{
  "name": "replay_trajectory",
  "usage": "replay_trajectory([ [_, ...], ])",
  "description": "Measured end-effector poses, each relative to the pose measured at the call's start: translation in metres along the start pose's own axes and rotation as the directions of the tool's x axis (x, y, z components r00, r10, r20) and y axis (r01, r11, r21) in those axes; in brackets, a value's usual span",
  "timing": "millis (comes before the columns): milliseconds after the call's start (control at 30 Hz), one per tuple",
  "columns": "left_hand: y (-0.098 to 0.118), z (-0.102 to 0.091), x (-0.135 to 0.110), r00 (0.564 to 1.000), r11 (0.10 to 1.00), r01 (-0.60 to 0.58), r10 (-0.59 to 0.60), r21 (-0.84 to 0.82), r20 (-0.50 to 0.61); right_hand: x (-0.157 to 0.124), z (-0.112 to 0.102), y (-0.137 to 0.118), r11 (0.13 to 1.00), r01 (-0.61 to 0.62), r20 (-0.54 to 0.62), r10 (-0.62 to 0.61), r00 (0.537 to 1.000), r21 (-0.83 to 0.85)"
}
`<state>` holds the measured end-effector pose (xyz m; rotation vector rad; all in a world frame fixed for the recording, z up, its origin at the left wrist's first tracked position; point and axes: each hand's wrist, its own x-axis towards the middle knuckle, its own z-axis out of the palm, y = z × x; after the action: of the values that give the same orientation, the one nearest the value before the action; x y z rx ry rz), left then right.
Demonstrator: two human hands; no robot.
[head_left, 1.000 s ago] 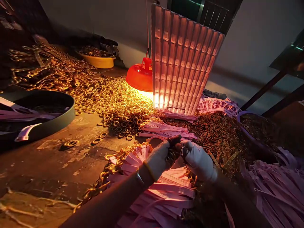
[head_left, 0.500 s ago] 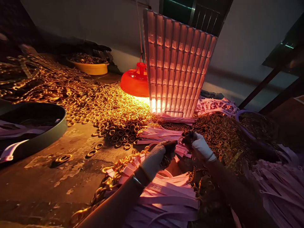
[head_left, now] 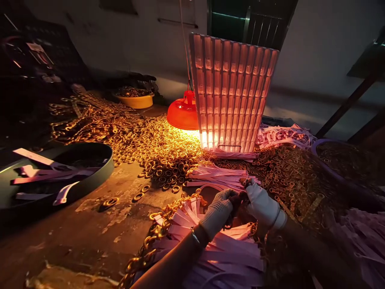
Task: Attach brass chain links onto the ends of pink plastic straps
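The fingers of my left hand (head_left: 218,206) and right hand (head_left: 261,202) are pinched closed on one small dark piece (head_left: 237,199); I cannot tell what it is. Beneath them lies a fan of pink strips (head_left: 228,249) along a gold chain (head_left: 155,235), seemingly finished. Ahead, a strip bundle (head_left: 219,174) and heaped loose rings (head_left: 162,148) on the surface (head_left: 90,228) look untouched, so I judge much remains.

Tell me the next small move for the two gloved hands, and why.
Probably pinch the fingertips tighter on the link between them and work it right there. The left hand and right hand meet just above the pink strips, both shut on a dark bit of chain. The link itself is too dark to read, so this is a guess.
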<state>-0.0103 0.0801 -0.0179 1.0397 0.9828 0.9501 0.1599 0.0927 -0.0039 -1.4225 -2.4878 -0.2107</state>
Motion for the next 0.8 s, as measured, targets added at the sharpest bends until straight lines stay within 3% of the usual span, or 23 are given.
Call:
replay_trajectory([
  [100,-0.002,-0.002,0.002,0.998,0.967,-0.005,-0.01,0.255,0.059,0.0,-0.018,0.001,0.996,0.077,0.227,-0.064,0.972,-0.051],
  [267,-0.006,0.0,0.002,0.995,0.949,-0.005,-0.028,0.316,0.1,-0.002,-0.036,0.014,0.974,0.226,0.385,-0.199,0.901,-0.026],
  [333,-0.007,0.001,0.002,0.99,0.947,-0.002,-0.044,0.323,0.136,-0.006,-0.032,0.019,0.969,0.248,0.366,-0.226,0.903,-0.012],
  [433,-0.008,0.003,0.003,0.987,0.948,-0.009,-0.042,0.317,0.156,-0.013,-0.022,0.019,0.984,0.174,0.275,-0.157,0.949,-0.042],
  [500,-0.011,0.004,0.005,0.99,0.951,-0.012,-0.032,0.308,0.138,-0.015,-0.021,0.015,0.988,0.144,0.266,-0.124,0.956,-0.056],
  [667,-0.023,0.006,0.01,0.992,0.967,0.008,-0.04,0.253,0.121,-0.021,-0.03,0.011,0.975,0.22,0.42,-0.198,0.886,-0.005],
  [800,-0.02,0.001,0.018,0.99,0.985,0.084,-0.1,0.152,0.104,-0.026,-0.015,0.013,0.99,-0.057,0.333,0.01,0.943,0.132],
])
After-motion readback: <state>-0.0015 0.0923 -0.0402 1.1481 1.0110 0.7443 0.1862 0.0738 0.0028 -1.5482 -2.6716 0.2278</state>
